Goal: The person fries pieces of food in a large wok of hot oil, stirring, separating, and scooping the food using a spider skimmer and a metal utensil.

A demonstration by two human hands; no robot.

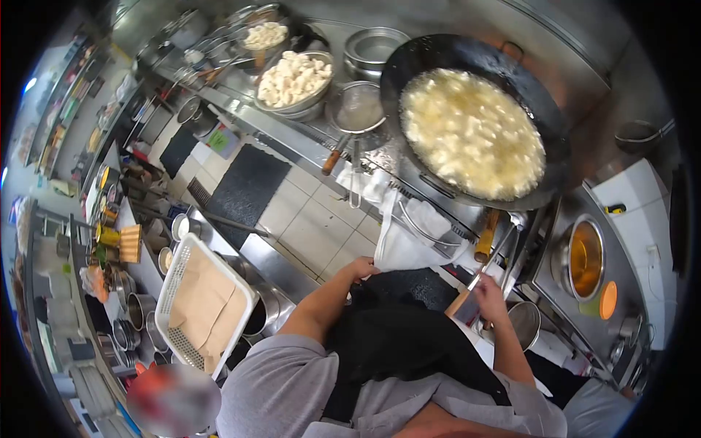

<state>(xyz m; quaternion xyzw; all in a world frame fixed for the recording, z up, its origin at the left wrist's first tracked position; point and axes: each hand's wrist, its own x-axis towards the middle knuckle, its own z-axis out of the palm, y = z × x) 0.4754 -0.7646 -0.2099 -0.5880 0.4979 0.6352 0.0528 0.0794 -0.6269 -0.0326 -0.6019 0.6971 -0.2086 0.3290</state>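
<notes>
A large black wok holds bubbling oil with many pale pieces frying. My left hand is closed at the near corner of a white cloth, which hangs over the stove's front edge. Further right, my right hand is closed around the shaft of a wooden-handled metal utensil, whose far end lies by the wok's rim; its head is hard to make out. Close by that utensil is another thick wooden handle.
Left of the wok stand a bowl of pale pieces, a mesh strainer and metal pots. A white basket lined with brown paper is at my left. A bowl of amber liquid sits right. Another person's blurred head appears lower left.
</notes>
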